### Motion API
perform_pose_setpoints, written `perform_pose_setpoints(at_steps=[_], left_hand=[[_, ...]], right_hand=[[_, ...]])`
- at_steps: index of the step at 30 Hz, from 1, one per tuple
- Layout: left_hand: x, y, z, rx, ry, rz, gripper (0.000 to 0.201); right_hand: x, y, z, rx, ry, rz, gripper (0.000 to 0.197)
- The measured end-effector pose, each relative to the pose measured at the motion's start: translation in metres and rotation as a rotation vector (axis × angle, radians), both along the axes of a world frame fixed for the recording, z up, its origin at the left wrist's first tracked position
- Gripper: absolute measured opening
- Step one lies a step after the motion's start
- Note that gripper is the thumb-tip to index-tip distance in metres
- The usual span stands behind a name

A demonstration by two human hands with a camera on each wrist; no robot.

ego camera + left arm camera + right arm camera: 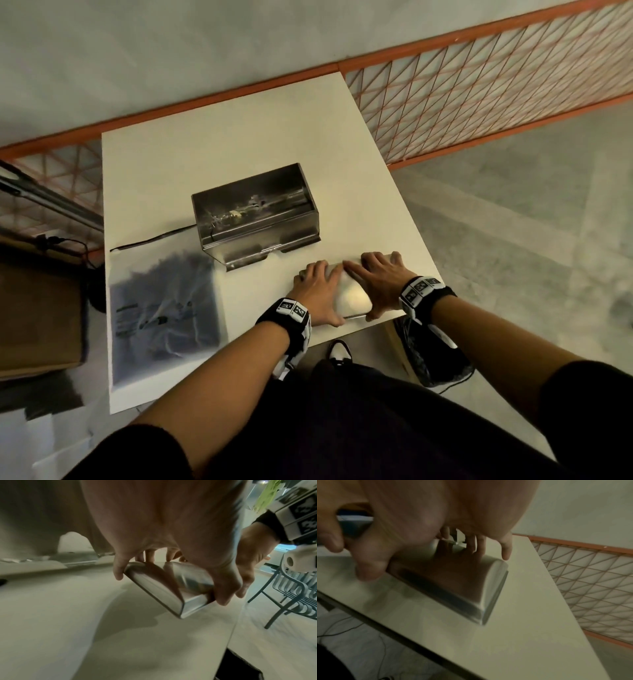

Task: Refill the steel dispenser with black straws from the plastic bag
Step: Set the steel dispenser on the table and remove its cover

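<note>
Two hands are on one steel lid [352, 296], which sits at the near right edge of the white table [171, 171]. My left hand [317, 291] grips the lid's left end, fingers curled over the far edge and thumb hooked on the near edge. My right hand [382, 282] grips the right end the same way, fingers spread across the top and thumb at the near edge. The wrist views confirm both holds; whether the lid touches the tabletop I cannot tell.

One steel dispenser [255, 214] stands open-topped just beyond my hands, near the table's middle, apart from the lid. One plastic bag [164, 305] of black straws lies flat at the near left, well apart from both hands. One loose black straw [154, 238] lies beside the dispenser's left end.
</note>
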State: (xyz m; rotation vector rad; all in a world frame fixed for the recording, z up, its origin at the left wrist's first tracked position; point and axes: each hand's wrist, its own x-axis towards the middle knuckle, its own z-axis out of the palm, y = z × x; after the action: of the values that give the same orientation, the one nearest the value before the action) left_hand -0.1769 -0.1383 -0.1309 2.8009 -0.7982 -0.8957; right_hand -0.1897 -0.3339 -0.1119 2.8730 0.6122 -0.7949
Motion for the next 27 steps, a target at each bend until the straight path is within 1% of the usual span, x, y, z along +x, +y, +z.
perform_pose_setpoints(at_steps=[5, 11, 17, 27], left_hand=[[0.002, -0.036, -0.016, 0.015, -0.064, -0.027, 0.130], [-0.004, -0.062, -0.027, 0.006, -0.106, -0.007, 0.130], [-0.007, -0.070, -0.035, 0.022, -0.116, 0.050, 0.133], [-0.009, -0.066, -0.041, 0.033, -0.111, 0.044, 0.132]], right_hand=[[-0.004, -0.023, -0.004, -0.032, 0.030, -0.078, 0.142], [-0.002, -0.044, -0.010, -0.077, 0.036, -0.093, 0.143], [0.000, -0.046, -0.014, -0.100, 0.041, -0.086, 0.141], [0.002, -0.040, -0.014, -0.128, 0.032, -0.079, 0.140]])
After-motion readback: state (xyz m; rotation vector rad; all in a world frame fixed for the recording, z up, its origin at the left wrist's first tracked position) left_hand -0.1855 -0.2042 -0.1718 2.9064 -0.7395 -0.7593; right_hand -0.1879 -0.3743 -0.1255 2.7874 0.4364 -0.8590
